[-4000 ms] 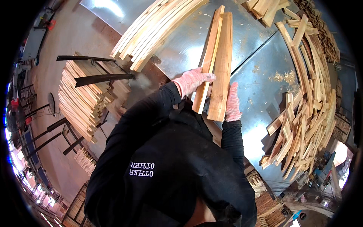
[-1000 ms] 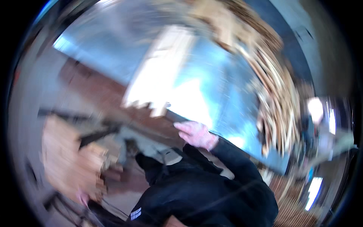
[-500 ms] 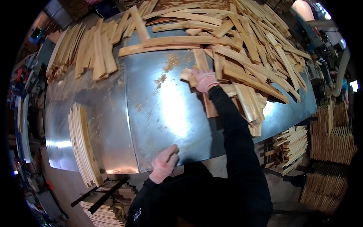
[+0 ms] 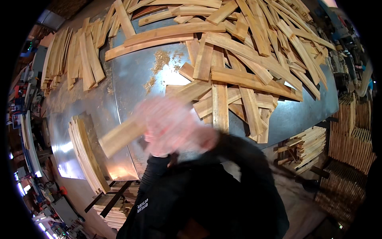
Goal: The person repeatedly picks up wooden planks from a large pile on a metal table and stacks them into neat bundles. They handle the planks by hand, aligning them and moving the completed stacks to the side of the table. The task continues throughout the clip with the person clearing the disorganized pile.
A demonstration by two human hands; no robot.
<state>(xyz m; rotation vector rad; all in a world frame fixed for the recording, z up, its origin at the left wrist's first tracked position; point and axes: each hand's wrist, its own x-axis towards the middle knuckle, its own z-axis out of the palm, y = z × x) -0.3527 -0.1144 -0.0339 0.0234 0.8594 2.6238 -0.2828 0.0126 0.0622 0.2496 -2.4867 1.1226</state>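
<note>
In front of my body both gloved hands come together over a wooden board (image 4: 121,136), which slants from lower left to upper right above the metal table. My left hand (image 4: 157,139) and my right hand (image 4: 195,133) overlap and are smeared by motion. They appear closed around the board's middle, though single fingers do not show. Beyond them, a loose heap of wooden boards (image 4: 254,85) covers the table's right half. A neat row of boards (image 4: 85,153) lies along the near left edge, beside my left hand.
The metal table (image 4: 133,75) carries wood shavings (image 4: 160,60) near its middle. More boards (image 4: 57,59) lie at the far left. Stacked wood stands below the table at the right (image 4: 304,149) and lower left (image 4: 113,211). Machinery (image 4: 350,51) is at the far right.
My right hand has drawn back from the heap toward my body, and my left hand has risen from the table's near edge. A board now lies across both hands. The view has shifted.
</note>
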